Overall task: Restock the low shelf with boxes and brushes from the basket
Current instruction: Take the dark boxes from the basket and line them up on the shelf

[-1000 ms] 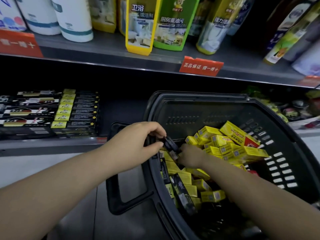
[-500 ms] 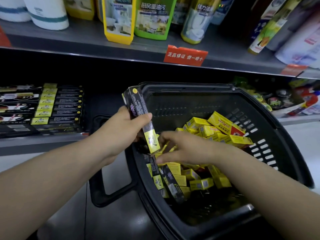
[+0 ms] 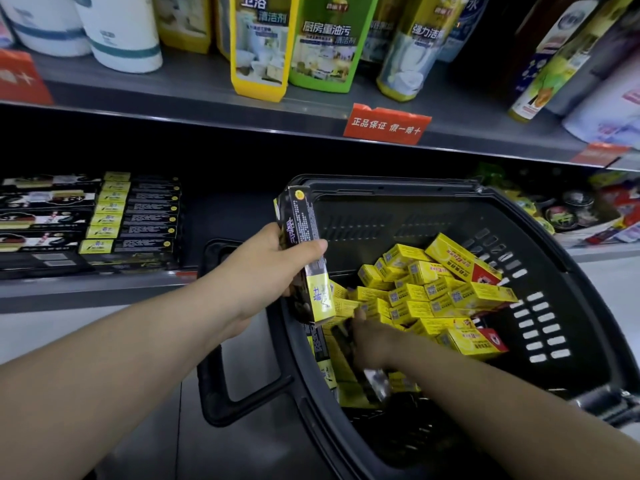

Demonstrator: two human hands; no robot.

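My left hand grips long black-and-yellow boxes, held upright above the left rim of the black basket. The basket holds several small yellow boxes and more black ones along its left wall. My right hand reaches down into the basket, its fingers on a dark box among the yellow ones. Blur and the hand's back hide whether those fingers grip it. On the low shelf to the left, rows of matching black-and-yellow boxes lie flat.
The basket's handle hangs down on its left side over the floor. The upper shelf carries cleaner bottles and a red label on its edge. Mixed goods lie on the low shelf at the right.
My left hand lifted the black-and-yellow boxes out of the basket and holds them up. My right hand let go, then dropped back down among the boxes.
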